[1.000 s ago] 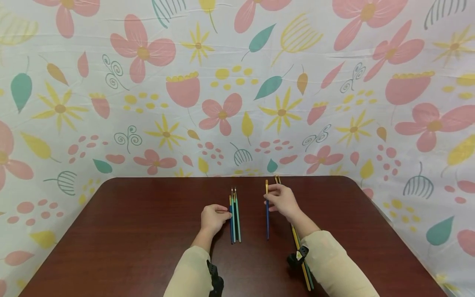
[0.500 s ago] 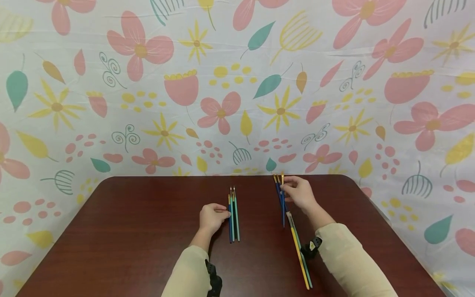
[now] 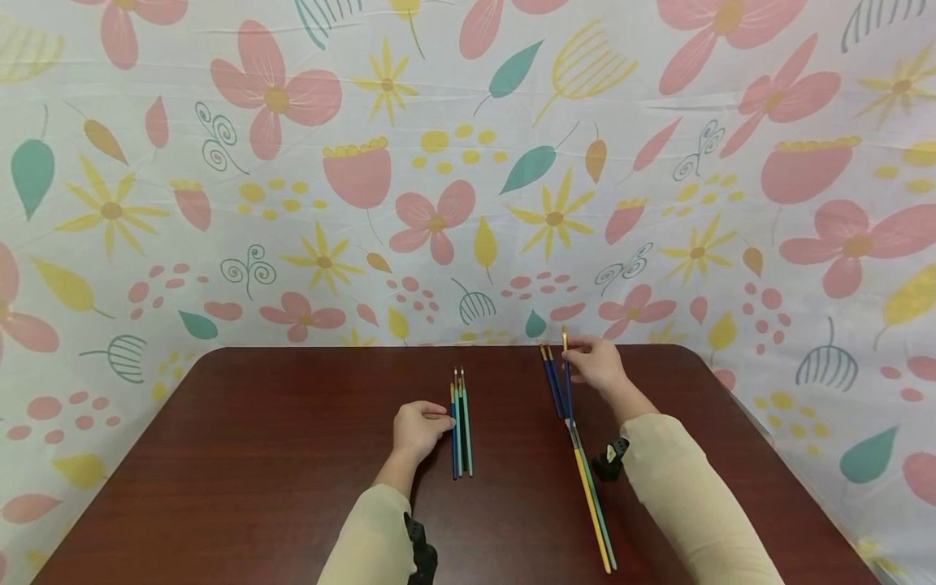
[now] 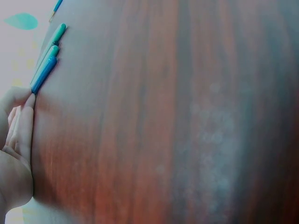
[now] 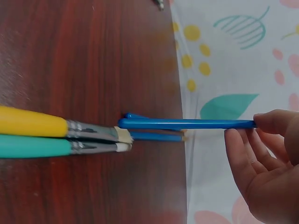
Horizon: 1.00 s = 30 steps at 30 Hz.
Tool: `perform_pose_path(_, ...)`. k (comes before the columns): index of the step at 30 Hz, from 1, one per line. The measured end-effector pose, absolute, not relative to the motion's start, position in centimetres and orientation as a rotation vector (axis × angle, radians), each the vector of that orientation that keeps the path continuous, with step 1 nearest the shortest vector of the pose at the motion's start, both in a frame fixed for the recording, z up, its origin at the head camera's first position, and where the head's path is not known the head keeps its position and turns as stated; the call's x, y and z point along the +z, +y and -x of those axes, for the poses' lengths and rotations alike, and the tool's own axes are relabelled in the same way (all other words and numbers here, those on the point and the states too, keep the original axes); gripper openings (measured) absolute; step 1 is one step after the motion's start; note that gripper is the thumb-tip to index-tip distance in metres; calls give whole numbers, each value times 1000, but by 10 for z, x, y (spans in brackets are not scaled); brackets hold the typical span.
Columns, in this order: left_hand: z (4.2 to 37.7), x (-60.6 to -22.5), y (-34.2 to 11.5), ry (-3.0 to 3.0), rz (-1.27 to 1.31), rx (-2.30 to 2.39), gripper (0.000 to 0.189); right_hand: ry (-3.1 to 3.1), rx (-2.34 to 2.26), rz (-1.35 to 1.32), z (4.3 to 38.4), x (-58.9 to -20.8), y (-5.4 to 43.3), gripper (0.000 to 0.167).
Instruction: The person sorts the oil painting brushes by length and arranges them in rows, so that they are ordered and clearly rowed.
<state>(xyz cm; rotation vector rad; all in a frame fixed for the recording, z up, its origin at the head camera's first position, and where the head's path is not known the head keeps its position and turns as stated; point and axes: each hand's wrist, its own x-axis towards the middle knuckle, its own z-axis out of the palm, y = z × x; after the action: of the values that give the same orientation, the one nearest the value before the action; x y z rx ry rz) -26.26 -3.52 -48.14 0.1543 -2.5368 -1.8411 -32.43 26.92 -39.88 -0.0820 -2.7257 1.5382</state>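
Note:
My right hand (image 3: 598, 364) pinches a blue paintbrush (image 3: 568, 390) near its bristle end, over the table's far right edge. In the right wrist view, thumb and fingertips grip that blue brush (image 5: 187, 123), its handle end pointing back across the table. Left of it lie other blue paintbrushes (image 3: 552, 382). My left hand (image 3: 418, 431) rests on the table beside a row of several upright-lying brushes and pinches the leftmost, a blue paintbrush (image 4: 44, 74). Mint-green paintbrushes (image 3: 468, 431) lie close along its right side.
A yellow paintbrush (image 3: 591, 504) and a green paintbrush (image 3: 601, 516) lie side by side on the right, bristles toward the blue ones. The dark wooden table (image 3: 292, 471) meets a flower-printed cloth (image 3: 439, 162) at its far edge.
My right hand has carried the blue paintbrush rightward from the middle of the table to beside the other blue brushes at the back right. My left hand has stayed at the row.

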Motion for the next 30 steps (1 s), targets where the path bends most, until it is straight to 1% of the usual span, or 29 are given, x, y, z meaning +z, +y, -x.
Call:
perform_pose_path(16,265,-482,-37,-2534,-136,-1832,19,-2796,1381,132,367,-411,274,39)
perform_pose_path(30,263,-483,-37,-2541,-123,-1798,17,-2876,1267,135,383,-433,276,36)
